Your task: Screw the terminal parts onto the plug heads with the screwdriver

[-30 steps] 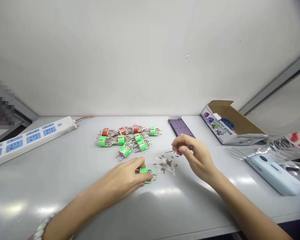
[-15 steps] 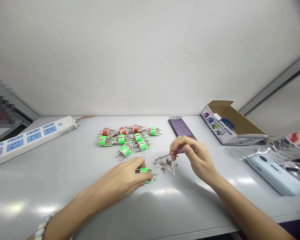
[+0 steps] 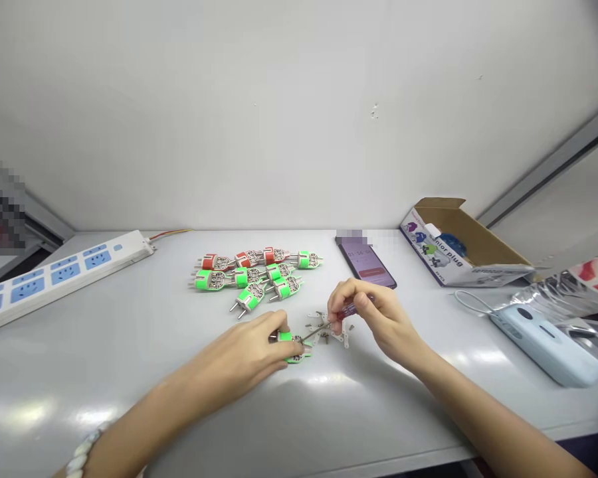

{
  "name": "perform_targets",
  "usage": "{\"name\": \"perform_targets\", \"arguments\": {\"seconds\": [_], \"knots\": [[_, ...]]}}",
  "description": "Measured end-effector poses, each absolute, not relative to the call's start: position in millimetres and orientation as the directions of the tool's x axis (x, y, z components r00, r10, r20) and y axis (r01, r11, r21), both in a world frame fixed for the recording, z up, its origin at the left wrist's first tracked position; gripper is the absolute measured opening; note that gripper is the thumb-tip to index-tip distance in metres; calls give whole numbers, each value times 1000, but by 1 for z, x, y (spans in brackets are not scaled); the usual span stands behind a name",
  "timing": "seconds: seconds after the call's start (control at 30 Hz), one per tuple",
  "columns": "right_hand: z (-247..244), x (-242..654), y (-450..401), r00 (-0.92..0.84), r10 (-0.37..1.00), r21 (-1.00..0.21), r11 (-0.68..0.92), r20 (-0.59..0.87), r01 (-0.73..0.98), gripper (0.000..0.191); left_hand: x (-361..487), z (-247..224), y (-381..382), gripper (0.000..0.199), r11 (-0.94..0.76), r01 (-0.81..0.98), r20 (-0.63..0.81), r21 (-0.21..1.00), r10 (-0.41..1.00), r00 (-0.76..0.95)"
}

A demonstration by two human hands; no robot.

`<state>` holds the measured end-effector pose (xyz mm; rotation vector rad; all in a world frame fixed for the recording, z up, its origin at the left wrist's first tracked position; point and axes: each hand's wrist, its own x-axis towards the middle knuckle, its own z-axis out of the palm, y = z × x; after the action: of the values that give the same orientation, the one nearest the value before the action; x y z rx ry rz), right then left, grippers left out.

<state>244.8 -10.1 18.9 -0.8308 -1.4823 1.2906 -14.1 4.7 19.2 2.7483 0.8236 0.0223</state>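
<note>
My left hand (image 3: 259,345) pins a green and white electrical plug (image 3: 299,353) on the table, its fingers closed over the plug's prong end. In my right hand (image 3: 373,315) is a screwdriver (image 3: 349,310) with a purplish see-through handle. Its metal shaft slants down to the left, and the tip meets the open face of the held plug near my left fingertip. Small screws and white plastic strips (image 3: 339,335) lie in a loose pile just right of the plug, partly under my right hand.
Behind my hands lie several open plugs, green (image 3: 250,297) and red (image 3: 276,255). A phone (image 3: 366,260) rests beyond my right hand. A printed cardboard box (image 3: 458,249) and a light blue device (image 3: 548,345) are at right; a power strip (image 3: 64,272) is at left.
My right hand has moved left and slightly down, bringing the screwdriver tip from above the screw pile onto the plug. My left hand keeps its hold on the plug.
</note>
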Motion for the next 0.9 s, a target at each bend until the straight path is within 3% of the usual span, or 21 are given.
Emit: {"name": "perform_targets", "arguments": {"seconds": [0.9], "knots": [[19,244,-9,-313,923,-975,210,224,-77,44,-17,16,5,27,-810,503,22,301,534,845]]}}
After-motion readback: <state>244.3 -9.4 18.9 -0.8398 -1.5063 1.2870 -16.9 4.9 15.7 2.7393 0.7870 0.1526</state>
